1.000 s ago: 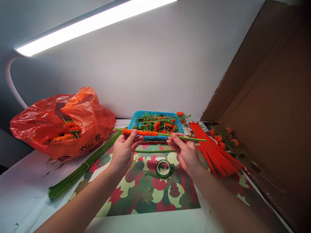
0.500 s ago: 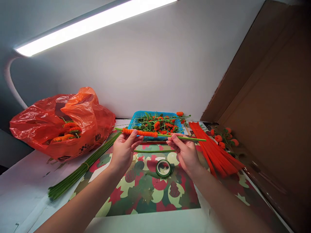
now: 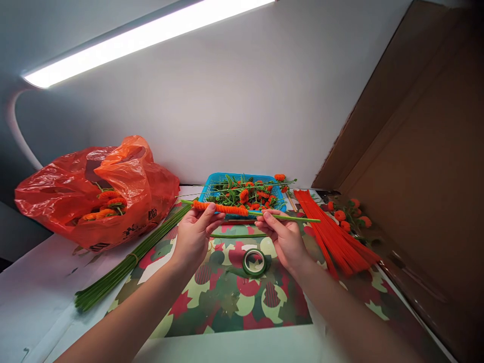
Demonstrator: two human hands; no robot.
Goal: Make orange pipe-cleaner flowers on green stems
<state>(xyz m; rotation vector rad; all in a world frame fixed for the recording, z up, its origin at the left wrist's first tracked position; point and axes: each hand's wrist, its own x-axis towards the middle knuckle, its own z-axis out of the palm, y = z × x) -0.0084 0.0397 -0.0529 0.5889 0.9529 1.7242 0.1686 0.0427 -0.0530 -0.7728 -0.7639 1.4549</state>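
A thin green stem (image 3: pixel 308 219) runs nearly level between my two hands, with an orange fuzzy coil (image 3: pixel 227 208) wound around its left part. My left hand (image 3: pixel 194 233) pinches the coil near its left end, thumb on top. Farther right, my right hand (image 3: pixel 283 236) grips the bare green stem just past the coil's right end. Below and between the hands, a roll of green tape (image 3: pixel 254 262) lies on the patterned mat (image 3: pixel 227 302). Another green stem (image 3: pixel 238 235) lies across the mat behind the hands.
Behind the hands stands a blue basket (image 3: pixel 215 177) of orange flowers. At left are a red plastic bag (image 3: pixel 143 176) and a green stem bundle (image 3: pixel 121 269). Red strips (image 3: pixel 333 237), orange flowers (image 3: pixel 340 216) and a cardboard wall (image 3: pixel 416 151) are at right.
The orange coil and stem have shifted slightly to the right and tilt down a little more at the right. My right hand has moved slightly left, closer to the coil's end.
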